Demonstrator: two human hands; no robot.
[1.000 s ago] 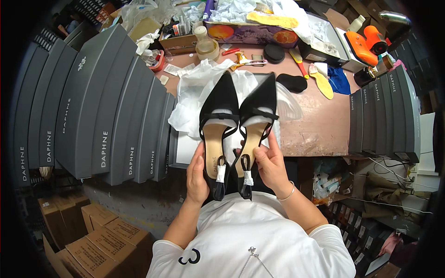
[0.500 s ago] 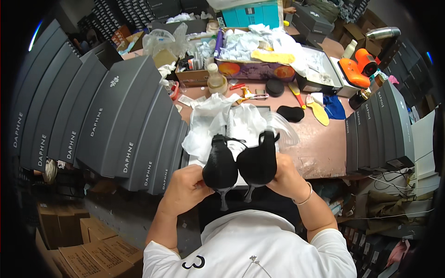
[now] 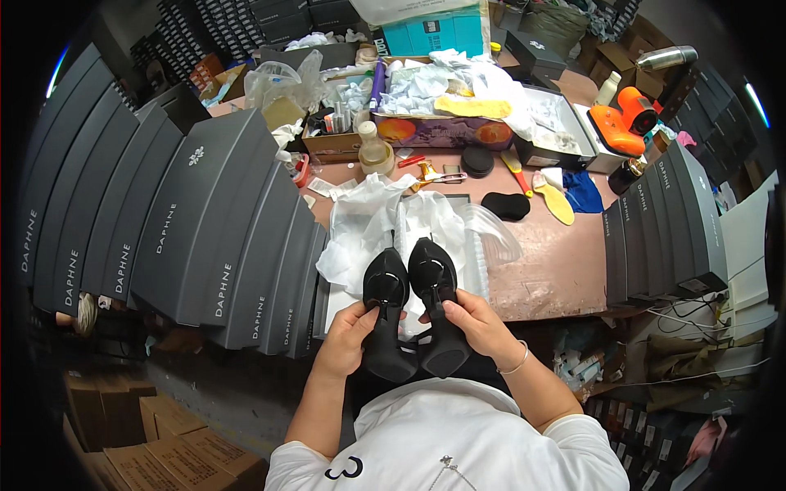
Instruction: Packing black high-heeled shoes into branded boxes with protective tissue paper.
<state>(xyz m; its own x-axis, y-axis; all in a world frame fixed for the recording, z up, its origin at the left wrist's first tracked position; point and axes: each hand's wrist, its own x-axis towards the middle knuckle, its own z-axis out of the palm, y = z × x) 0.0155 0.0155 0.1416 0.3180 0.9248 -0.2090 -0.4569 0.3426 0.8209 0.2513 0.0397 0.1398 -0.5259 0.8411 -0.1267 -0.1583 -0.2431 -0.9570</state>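
Your left hand and right hand each clamp the outer side of one glossy black heeled shoe, left shoe and right shoe side by side between them, long axes pointing toward the crumpled white tissue paper.

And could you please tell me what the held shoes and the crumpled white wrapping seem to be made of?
Black shoes: the surfaces in view look like plastic or rubber, glossy on the far part, where light glints, and duller on the near part. White wrapping: probably thin tissue paper, matte, judging by its soft creases.
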